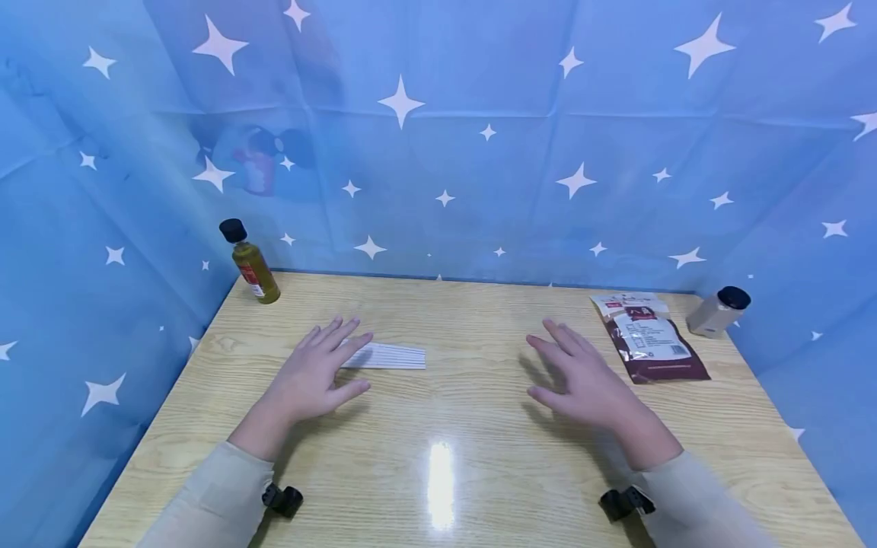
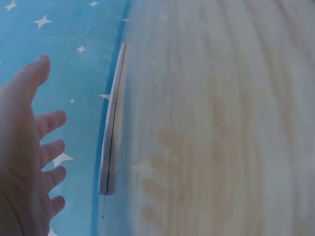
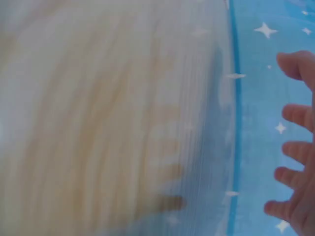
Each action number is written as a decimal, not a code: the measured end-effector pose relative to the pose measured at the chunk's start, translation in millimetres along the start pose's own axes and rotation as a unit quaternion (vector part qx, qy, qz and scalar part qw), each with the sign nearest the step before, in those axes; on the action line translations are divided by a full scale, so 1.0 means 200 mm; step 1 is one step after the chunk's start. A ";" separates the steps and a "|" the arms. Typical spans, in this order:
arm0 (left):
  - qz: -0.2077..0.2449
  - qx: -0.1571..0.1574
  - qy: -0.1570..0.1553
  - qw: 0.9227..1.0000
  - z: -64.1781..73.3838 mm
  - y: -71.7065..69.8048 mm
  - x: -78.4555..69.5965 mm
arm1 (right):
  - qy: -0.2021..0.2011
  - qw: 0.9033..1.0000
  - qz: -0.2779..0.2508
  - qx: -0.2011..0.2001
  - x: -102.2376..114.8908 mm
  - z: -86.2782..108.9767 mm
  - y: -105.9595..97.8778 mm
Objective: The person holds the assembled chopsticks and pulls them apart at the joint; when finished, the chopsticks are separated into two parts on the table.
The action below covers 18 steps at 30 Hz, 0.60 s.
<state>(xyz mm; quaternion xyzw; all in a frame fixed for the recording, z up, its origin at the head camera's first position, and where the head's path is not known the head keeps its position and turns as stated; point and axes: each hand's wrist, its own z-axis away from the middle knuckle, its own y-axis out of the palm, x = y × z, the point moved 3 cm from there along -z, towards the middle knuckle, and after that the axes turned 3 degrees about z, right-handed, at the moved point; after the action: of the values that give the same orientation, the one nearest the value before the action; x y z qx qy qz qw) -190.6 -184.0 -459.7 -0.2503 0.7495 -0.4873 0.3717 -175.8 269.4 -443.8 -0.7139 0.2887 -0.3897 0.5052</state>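
Note:
My left hand (image 1: 311, 378), fingers spread and palm down, is over the left half of the table and holds nothing. It overlaps one end of a flat white strip-like piece with thin dark lines (image 1: 393, 356), so that end is hidden in the head view. From the left wrist, the same white piece (image 2: 112, 123) looks long, narrow and low, beyond the fingertips. My right hand (image 1: 581, 380) is likewise spread above the wood, its shadow beneath it, with nothing in its grasp. Nearest to it lies a maroon and white packet (image 1: 647, 339), just beyond and to the right.
At the far left corner of the wooden table (image 1: 479, 411) stands a bottle of yellow-green liquid (image 1: 257, 272) with a black cap. A small black-lidded jar (image 1: 712, 316) is by the right edge. Blue star-printed cloth (image 1: 473, 160) closes off the back and sides.

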 end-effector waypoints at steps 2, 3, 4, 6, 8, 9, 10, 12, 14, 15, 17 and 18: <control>0.007 -0.005 -0.002 1.000 0.01 0.01 0.01 | -0.001 1.000 -0.007 -0.005 0.02 -0.02 0.01; 0.012 -0.008 -0.003 1.000 0.01 0.02 0.01 | 0.000 1.000 -0.008 -0.006 0.03 -0.04 0.02; 0.017 -0.011 -0.005 1.000 0.02 0.03 0.01 | -0.003 1.000 -0.006 -0.010 0.04 -0.05 0.02; 0.025 -0.018 -0.009 0.999 0.03 0.04 0.01 | -0.011 1.000 0.007 -0.018 0.06 -0.08 0.04; 0.031 -0.021 -0.014 0.999 0.03 0.06 0.01 | -0.018 0.999 0.021 -0.020 0.08 -0.11 0.06; 0.031 -0.024 -0.016 0.999 0.03 0.06 0.01 | -0.021 0.999 0.030 -0.019 0.09 -0.13 0.07; 0.031 -0.024 -0.020 0.999 0.02 0.07 0.01 | -0.023 0.999 0.037 -0.019 0.11 -0.14 0.08; 0.034 -0.024 -0.026 0.999 0.02 0.08 0.02 | -0.023 0.999 0.042 -0.014 0.13 -0.17 0.11; 0.042 -0.021 -0.036 0.998 0.01 0.09 0.02 | -0.021 0.999 0.039 -0.012 0.16 -0.20 0.14; 0.045 -0.020 -0.040 0.998 0.01 0.10 0.02 | -0.020 0.999 0.038 -0.014 0.17 -0.21 0.15; 0.053 -0.020 -0.048 0.997 0.00 0.11 0.03 | -0.022 0.999 0.033 -0.022 0.20 -0.24 0.18; 0.056 -0.021 -0.051 0.997 0.00 0.11 0.03 | -0.024 0.999 0.030 -0.027 0.21 -0.25 0.19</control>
<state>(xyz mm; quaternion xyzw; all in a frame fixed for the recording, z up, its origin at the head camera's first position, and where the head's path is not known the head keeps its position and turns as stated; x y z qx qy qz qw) -194.9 -178.6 -482.2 -0.2402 0.7527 -0.4362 0.4307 -196.5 198.2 -459.7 -0.7271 0.3084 -0.3495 0.5041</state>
